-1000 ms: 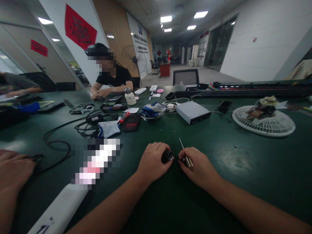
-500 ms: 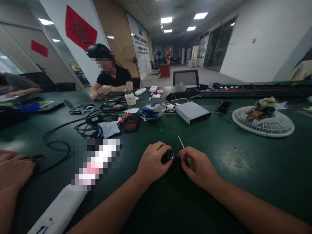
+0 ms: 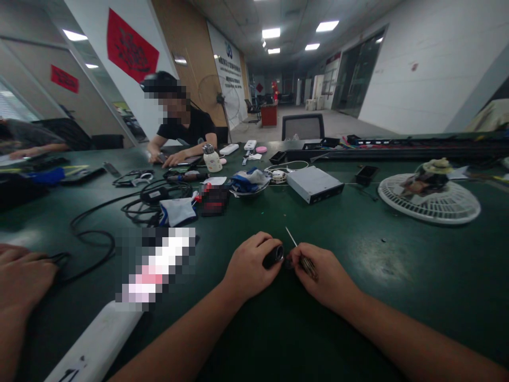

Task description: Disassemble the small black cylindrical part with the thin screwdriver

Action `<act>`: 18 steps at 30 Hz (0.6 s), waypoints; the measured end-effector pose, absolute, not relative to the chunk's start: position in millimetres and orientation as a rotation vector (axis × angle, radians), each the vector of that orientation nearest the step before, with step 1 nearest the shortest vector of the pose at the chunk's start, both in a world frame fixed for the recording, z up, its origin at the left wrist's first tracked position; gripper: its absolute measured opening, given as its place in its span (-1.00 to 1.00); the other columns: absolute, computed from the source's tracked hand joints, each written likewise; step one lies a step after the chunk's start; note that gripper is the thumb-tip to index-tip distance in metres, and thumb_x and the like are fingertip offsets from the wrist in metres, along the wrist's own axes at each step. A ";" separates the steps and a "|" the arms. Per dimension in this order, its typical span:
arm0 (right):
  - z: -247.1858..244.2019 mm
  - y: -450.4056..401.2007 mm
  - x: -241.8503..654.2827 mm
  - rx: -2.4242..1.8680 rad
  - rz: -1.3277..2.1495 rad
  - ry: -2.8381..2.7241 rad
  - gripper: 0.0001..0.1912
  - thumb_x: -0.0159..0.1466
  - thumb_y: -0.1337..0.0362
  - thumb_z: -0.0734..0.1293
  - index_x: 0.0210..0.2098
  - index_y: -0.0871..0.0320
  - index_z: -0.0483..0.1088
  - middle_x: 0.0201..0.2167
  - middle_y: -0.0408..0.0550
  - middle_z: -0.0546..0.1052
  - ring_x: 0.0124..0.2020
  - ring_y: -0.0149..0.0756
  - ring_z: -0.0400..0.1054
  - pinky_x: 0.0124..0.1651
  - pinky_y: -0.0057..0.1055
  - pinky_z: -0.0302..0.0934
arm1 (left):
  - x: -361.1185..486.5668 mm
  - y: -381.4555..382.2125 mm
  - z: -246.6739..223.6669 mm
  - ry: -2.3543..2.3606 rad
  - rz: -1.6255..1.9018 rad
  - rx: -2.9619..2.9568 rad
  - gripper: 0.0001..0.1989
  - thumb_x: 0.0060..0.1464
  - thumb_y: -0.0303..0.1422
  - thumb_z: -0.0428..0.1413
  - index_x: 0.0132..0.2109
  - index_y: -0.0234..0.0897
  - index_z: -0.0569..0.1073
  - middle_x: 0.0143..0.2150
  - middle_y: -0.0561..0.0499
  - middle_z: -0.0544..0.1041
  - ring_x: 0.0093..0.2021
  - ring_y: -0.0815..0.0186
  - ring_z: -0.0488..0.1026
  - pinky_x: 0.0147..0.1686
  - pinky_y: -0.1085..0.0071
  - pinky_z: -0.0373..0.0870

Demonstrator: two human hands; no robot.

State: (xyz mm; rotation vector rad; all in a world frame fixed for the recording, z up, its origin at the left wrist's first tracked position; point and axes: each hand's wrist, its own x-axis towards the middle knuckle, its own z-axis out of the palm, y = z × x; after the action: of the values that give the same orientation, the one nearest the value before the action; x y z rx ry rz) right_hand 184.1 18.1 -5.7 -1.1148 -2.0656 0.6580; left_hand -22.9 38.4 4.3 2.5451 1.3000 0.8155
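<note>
Left hand (image 3: 251,264): closed round a black cylinder (image 3: 272,257), open end toward the right hand (image 3: 323,269). Right hand: gripping a screwdriver (image 3: 307,267); small dark piece (image 3: 289,261) at fingertips. Status: cylinder and piece apart, work apparently unfinished; completed steps indeterminable. Location: above table (image 3: 358,233).

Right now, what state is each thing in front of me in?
Left hand: closed around the black cylinder.
Black cylinder: held, round end facing the right hand.
Right hand: closed on the thin-shafted tool.
Thin-shafted tool: held, tip pointing away from you.
White grille: lying flat.
Silver box: lying flat.
Bottle: upright, capped.
Blue-and-white cloth: crumpled.
Ceiling light: lit.
</note>
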 end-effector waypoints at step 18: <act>-4.7 18.0 184.4 -1.116 0.638 -1.977 -0.78 0.20 0.52 0.32 -0.34 0.09 0.25 -0.30 -0.14 0.48 -0.28 -0.28 0.40 -0.20 -0.36 0.25 | -22.5 38.9 3.3 1.324 0.754 2.555 -0.76 0.08 -0.38 0.19 -0.07 -0.17 0.48 -0.10 -0.02 0.51 -0.11 0.17 0.43 -0.10 0.18 0.37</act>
State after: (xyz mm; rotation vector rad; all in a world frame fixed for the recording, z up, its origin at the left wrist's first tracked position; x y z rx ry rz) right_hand 184.4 18.0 -4.7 -1.1157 -1.9766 0.6383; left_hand -22.5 38.9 3.3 2.5547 1.3239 0.7542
